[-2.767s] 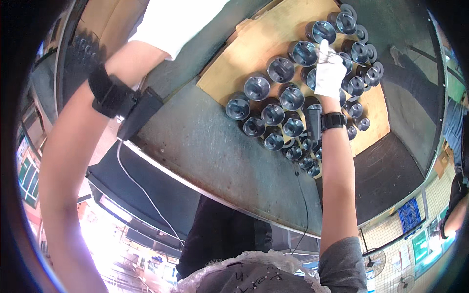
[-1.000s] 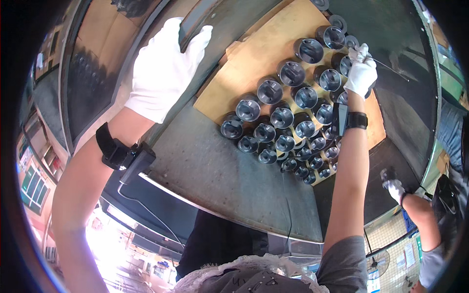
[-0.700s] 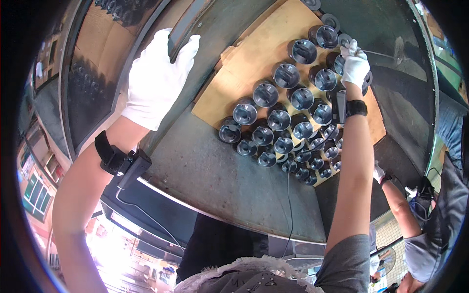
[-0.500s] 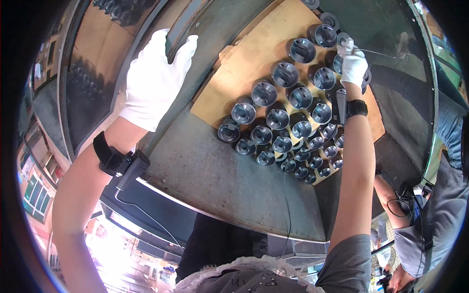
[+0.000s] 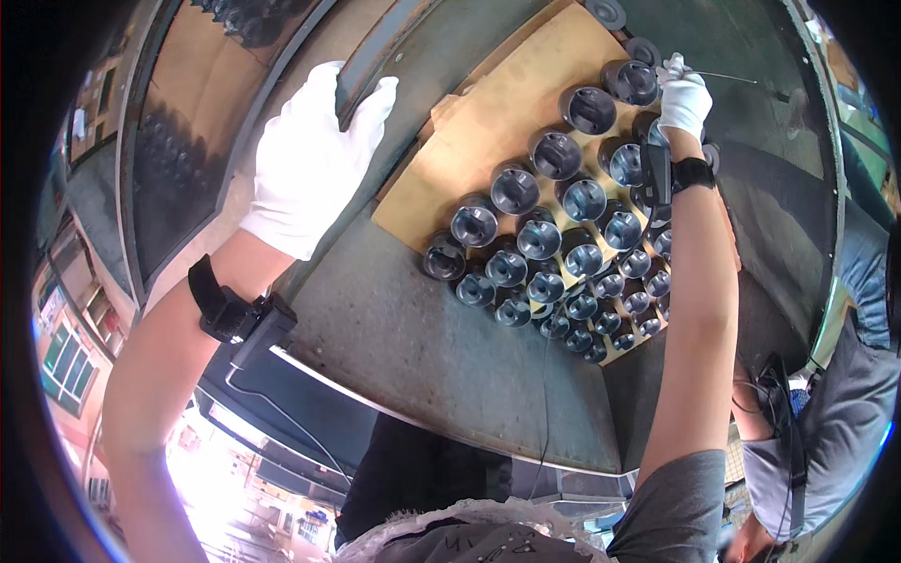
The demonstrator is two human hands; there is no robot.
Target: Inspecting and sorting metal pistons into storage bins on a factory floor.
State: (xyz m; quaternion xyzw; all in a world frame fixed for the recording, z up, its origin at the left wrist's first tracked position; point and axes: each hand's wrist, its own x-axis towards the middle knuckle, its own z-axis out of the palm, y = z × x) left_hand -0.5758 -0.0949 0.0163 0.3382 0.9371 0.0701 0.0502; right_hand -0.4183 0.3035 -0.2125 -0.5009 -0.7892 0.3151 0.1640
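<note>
My right hand (image 5: 685,98), in a white glove, is closed around the end of a thin metal rod (image 5: 727,76). The rod points right over the dark wall of the metal bin. Close beside that hand stands a dark metal piston (image 5: 631,83), one of several in rows on brown cardboard (image 5: 469,141). Above it lies a flat grey ring (image 5: 643,52); the hand and wrist hide some parts behind them. My left hand (image 5: 310,159), also white-gloved, rests over the bin's grey metal edge (image 5: 380,52), thumb and forefinger wide apart. It holds no loose part.
Smaller pistons (image 5: 610,324) crowd the lower right of the cardboard. At left, another compartment (image 5: 188,131) holds dark parts. A thin cable (image 5: 547,394) hangs over the front of the bin. A co-worker in a grey shirt (image 5: 835,413) is close at right.
My right hand has moved slightly farther away along the piston rows, still with the rod. The whole view has shifted a little; my left hand stays at the same metal edge.
</note>
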